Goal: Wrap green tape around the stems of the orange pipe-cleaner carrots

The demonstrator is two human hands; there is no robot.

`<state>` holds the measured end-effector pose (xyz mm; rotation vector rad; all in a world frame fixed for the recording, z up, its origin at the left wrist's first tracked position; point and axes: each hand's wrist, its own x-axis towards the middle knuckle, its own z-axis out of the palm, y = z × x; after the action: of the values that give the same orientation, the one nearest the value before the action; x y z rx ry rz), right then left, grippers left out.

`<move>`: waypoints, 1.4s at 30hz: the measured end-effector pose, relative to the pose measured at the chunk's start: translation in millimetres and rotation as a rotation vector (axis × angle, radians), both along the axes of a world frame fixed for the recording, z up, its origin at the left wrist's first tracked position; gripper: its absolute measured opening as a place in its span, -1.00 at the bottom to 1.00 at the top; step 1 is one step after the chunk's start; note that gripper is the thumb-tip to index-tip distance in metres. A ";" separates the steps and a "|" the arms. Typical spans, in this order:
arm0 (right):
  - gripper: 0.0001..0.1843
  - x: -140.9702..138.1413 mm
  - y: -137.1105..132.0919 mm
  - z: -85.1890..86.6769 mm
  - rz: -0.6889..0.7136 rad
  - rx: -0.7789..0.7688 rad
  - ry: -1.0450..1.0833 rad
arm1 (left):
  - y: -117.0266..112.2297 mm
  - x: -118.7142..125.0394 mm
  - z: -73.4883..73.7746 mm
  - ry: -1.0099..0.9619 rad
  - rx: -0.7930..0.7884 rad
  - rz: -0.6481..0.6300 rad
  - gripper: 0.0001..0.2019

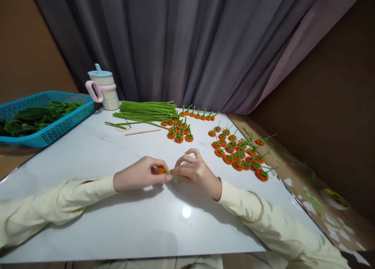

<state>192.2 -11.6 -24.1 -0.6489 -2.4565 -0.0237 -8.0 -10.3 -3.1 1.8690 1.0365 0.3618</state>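
Note:
Above the middle of the white table, my left hand (pixel 146 171) pinches a small orange pipe-cleaner persimmon (pixel 161 170) between thumb and fingers. A bit of green shows at the persimmon's right end. My right hand (pixel 191 169) meets it there, thumb and index finger closed on the green stem and the other fingers raised. Green near those fingertips is smeared by motion, so its exact shape is unclear. Beyond my hands stand several similar persimmons (pixel 179 138) with upright green stems. A larger cluster of them (pixel 230 147), with thinner stems, lies to the right.
Green pipe cleaners (pixel 146 110) lie bundled at the back, near a thin wooden stick (pixel 142 132). A lidded tumbler (pixel 109 93) stands at the back left, beside a blue basket (pixel 47 138) of green pieces. Paper scraps and a spool (pixel 334 198) lie beyond the right edge.

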 end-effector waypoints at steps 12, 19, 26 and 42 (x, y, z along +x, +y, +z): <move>-0.93 -13.1 22.9 21.9 -0.128 -0.590 0.250 | 6.9 10.2 19.5 0.406 1.017 -0.080 -0.87; -0.72 -28.6 43.9 -14.5 -0.036 -1.118 0.551 | 37.6 2.4 10.0 0.451 0.851 -0.127 -0.82; -0.70 -26.4 40.7 -20.0 0.062 -1.217 0.652 | 36.1 3.3 5.7 0.439 0.891 -0.153 -0.80; -0.64 -19.4 41.3 -21.6 0.202 -1.263 0.585 | 40.9 -0.1 9.7 0.388 0.778 -0.271 -0.77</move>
<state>172.8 29.7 -45.7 -0.7170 -1.7045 1.6253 -8.1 30.6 6.6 2.8307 0.9367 0.2616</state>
